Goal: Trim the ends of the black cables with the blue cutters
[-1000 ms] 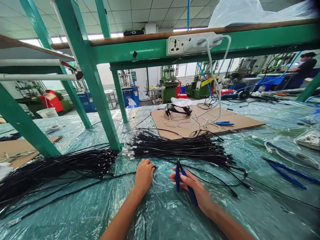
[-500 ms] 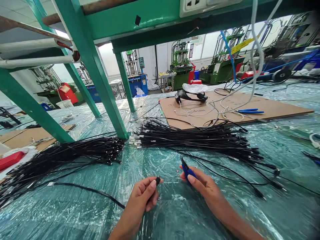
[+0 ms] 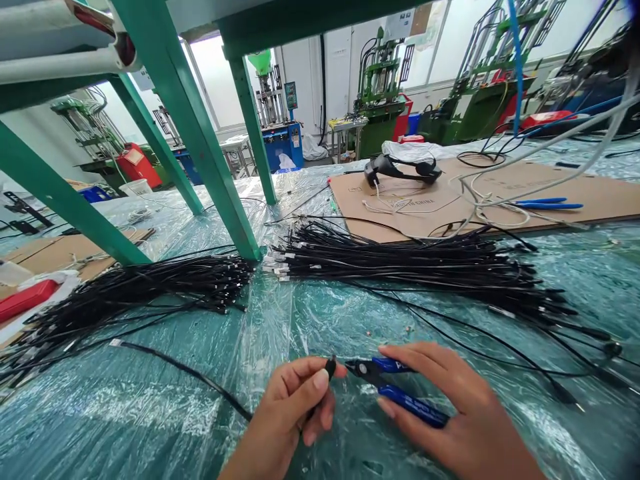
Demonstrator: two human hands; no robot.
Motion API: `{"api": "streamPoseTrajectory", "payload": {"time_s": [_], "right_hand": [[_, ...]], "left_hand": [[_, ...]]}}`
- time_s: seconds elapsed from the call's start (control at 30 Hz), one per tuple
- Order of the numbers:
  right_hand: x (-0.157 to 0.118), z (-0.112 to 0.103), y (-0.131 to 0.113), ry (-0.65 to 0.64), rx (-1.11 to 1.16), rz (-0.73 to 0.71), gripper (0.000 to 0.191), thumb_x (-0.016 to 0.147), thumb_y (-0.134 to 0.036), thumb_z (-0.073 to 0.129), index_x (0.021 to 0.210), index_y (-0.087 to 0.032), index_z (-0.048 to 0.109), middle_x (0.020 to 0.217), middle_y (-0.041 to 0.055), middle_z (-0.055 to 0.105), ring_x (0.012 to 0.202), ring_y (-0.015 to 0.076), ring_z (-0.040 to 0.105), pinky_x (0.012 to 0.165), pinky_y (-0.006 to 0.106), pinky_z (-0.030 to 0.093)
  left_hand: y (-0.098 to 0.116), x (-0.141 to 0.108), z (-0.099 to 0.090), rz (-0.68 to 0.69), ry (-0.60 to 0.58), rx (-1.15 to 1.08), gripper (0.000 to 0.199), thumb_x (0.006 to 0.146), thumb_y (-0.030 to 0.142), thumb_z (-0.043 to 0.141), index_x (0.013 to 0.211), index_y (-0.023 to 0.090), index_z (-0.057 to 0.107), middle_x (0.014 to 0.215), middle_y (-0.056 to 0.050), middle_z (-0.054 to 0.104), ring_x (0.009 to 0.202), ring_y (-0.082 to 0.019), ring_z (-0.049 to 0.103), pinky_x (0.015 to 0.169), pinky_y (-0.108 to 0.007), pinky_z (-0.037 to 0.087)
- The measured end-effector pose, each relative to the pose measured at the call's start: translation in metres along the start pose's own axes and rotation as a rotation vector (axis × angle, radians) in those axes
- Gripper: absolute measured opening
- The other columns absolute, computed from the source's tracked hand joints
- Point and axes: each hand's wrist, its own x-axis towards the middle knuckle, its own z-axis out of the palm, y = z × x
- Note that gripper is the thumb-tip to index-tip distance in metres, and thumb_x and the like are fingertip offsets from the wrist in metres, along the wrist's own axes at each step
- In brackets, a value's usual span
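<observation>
Pinched between the thumb and fingers of my left hand (image 3: 297,403) is the connector end of a black cable (image 3: 185,370). The cable runs out to the left, where its pale tip lies on the plastic sheet. My right hand (image 3: 450,400) grips blue-handled flush cutters (image 3: 385,380) with the handles spread apart. Their dark jaws point left, close to the connector by my left fingertips; I cannot tell whether they touch. Behind my hands lies a big bundle of black cables (image 3: 400,263), and another cable bundle (image 3: 165,287) sits to the left.
A cardboard sheet (image 3: 370,220) bears a black headset (image 3: 403,171), white cords and blue-handled pliers (image 3: 550,203). Green frame legs (image 3: 200,133) stand at the left. Loose cables (image 3: 480,340) stretch across the right. Clear plastic covers the table (image 3: 150,420).
The cutters have swung from upright to pointing left, and their handles are now spread. My right hand has turned and moved nearer the connector. The view has shifted.
</observation>
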Motion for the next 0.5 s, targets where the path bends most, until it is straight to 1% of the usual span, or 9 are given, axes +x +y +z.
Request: {"api": "streamPoseTrajectory", "payload": {"time_s": [0.17, 0.3, 0.5], "right_hand": [[0.0, -0.0007, 0.0002, -0.01, -0.013, -0.025, 0.034, 0.075, -0.039, 0.071, 0.107, -0.03, 0.065, 0.087, 0.0017, 0.07, 0.075, 0.0177, 0.067, 0.064, 0.029, 0.054], [0.0, -0.0015, -0.0001, 0.01, -0.01, -0.035, 0.034, 0.074, -0.039, 0.071, 0.106, -0.03, 0.066, 0.087, 0.003, 0.071, 0.074, 0.0189, 0.067, 0.064, 0.03, 0.054], [0.0007, -0.0025, -0.0021, -0.002, -0.039, -0.04, 0.034, 0.074, -0.038, 0.072, 0.106, -0.029, 0.066, 0.087, 0.0034, 0.071, 0.075, 0.0192, 0.067, 0.064, 0.03, 0.054]], "left_hand": [[0.0002, -0.0003, 0.0008, -0.024, -0.018, -0.032, 0.039, 0.076, 0.049, 0.075, 0.091, 0.013, 0.073, 0.05, 0.003, 0.057, 0.036, -0.001, 0.03, 0.04, -0.017, 0.019], [-0.0003, -0.0008, 0.0007, -0.053, -0.029, -0.069, 0.038, 0.078, 0.048, 0.073, 0.092, 0.013, 0.073, 0.05, 0.002, 0.059, 0.034, -0.001, 0.032, 0.04, -0.017, 0.02], [-0.0019, -0.0024, 0.0022, -0.087, -0.041, -0.094, 0.037, 0.077, 0.048, 0.074, 0.091, 0.013, 0.072, 0.049, 0.002, 0.059, 0.033, -0.001, 0.033, 0.039, -0.015, 0.021]]}}
